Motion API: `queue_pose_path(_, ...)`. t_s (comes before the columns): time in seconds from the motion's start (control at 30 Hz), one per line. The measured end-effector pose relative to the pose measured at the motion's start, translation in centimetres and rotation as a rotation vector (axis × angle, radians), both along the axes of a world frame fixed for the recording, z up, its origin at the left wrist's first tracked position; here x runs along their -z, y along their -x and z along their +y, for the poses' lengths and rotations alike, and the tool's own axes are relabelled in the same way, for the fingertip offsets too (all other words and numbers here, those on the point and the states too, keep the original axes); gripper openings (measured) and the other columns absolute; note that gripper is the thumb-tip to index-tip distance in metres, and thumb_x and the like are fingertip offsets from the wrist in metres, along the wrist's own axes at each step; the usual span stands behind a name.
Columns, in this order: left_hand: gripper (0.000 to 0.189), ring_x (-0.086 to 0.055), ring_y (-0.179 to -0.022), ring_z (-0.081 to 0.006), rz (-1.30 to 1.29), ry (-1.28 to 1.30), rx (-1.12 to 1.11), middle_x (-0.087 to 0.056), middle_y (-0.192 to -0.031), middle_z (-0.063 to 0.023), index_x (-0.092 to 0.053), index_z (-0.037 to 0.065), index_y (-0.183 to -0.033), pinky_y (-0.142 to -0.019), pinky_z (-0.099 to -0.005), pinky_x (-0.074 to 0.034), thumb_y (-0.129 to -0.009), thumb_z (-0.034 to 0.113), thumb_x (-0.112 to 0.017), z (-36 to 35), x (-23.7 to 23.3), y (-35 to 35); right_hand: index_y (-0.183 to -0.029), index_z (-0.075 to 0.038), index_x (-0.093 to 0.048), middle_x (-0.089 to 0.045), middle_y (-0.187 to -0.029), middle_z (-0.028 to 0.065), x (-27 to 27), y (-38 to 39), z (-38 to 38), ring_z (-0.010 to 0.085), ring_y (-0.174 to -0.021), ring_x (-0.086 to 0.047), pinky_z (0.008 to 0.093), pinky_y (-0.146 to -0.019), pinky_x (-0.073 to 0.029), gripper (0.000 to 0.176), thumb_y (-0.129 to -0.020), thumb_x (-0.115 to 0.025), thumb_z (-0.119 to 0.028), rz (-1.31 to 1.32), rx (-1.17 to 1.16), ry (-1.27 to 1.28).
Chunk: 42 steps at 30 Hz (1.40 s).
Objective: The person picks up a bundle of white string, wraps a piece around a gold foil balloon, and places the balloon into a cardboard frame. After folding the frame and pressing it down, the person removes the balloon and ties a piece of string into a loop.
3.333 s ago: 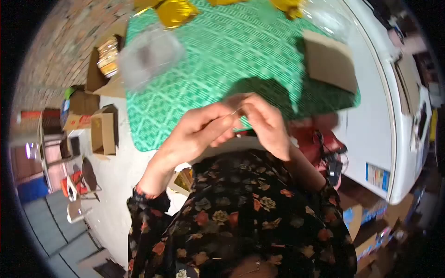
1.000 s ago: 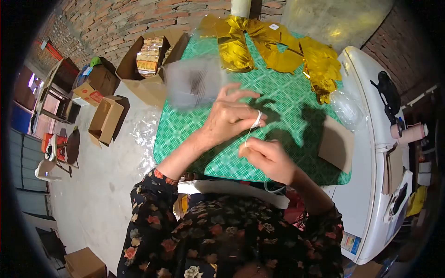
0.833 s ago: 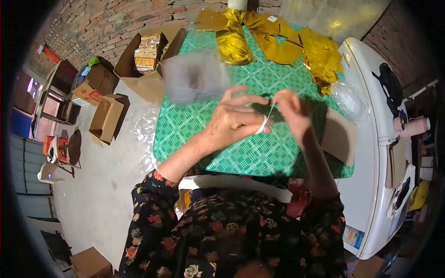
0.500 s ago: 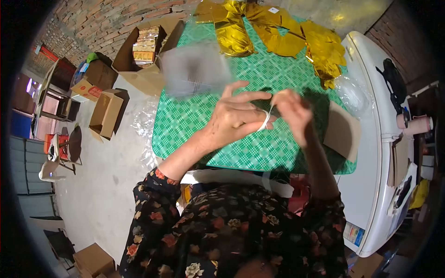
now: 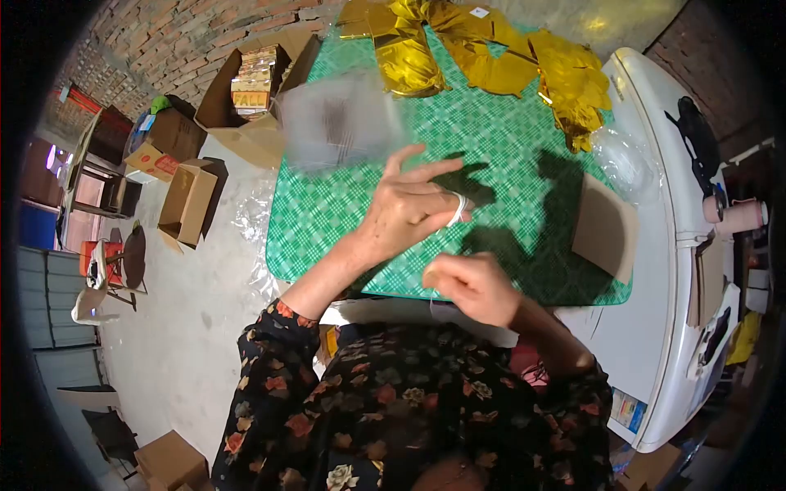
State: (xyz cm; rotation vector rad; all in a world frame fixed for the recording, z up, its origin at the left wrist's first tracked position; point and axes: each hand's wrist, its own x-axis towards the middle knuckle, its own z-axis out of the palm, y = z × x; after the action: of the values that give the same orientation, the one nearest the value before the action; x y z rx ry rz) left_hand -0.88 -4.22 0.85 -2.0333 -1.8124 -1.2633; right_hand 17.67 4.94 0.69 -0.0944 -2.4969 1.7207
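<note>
My left hand [image 5: 407,211] hovers over the green checked tablecloth [image 5: 491,139] with its fingers spread. White string [image 5: 456,209] is looped around one of its fingers. My right hand [image 5: 473,284] is closed near the table's front edge, below the left hand, pinching something small that I cannot make out; a thin strand hangs under it. A blurred clear plastic sheet [image 5: 340,119] sits at the table's left side, beyond my left hand.
Gold foil pieces [image 5: 491,57] lie at the far end of the table. A brown cardboard piece [image 5: 604,227] rests at the right edge. A white appliance [image 5: 679,245] stands to the right. Open cardboard boxes [image 5: 246,90] sit on the floor at the left.
My right hand has come down from beside the left hand's fingers to the table's front edge. The left hand stays raised with string around its finger.
</note>
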Motion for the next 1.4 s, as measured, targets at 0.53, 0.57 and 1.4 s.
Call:
queue_pose_path(0.53,0.011,-0.067,-0.103,-0.0213,-0.179,-0.001,-0.075,-0.073,-0.084,-0.0026,-0.081,0.015,-0.090,-0.098,-0.0436,-0.045,-0.080,0.013,-0.081,0.1,3.4,-1.9,-0.093,0.000,-0.063,-0.057,-0.072,-0.0019,-1.0,-0.6,0.8,0.0026,-0.065,-0.048,0.0238,-0.056,-0.040,0.012,-0.100,-0.058,-0.008,0.021,0.239,0.174)
queue_pose_path(0.57,0.011,-0.067,-0.103,-0.0206,-0.224,0.017,-0.045,-0.074,-0.088,-0.0032,-0.081,0.014,-0.091,-0.099,-0.0431,-0.044,-0.080,0.014,-0.081,-0.1,3.2,-2.1,-0.091,0.000,-0.062,-0.057,-0.072,-0.0015,-1.7,-0.6,1.6,0.0025,-0.065,-0.048,0.0240,-0.055,-0.040,0.012,-0.100,-0.057,-0.007,0.087,0.273,0.060)
queue_pose_path(1.4,0.017,-0.062,-0.095,-0.0148,-1.026,0.284,0.400,-0.070,-0.096,-0.0044,-0.070,0.003,-0.106,-0.092,-0.0328,-0.047,-0.099,0.017,-0.064,-0.7,3.0,-2.6,-0.113,-0.002,-0.059,-0.057,-0.088,-0.0009,0.7,-0.3,2.3,0.0039,-0.072,-0.046,0.0208,-0.062,-0.039,0.017,-0.105,-0.056,-0.017,0.083,0.322,0.455)
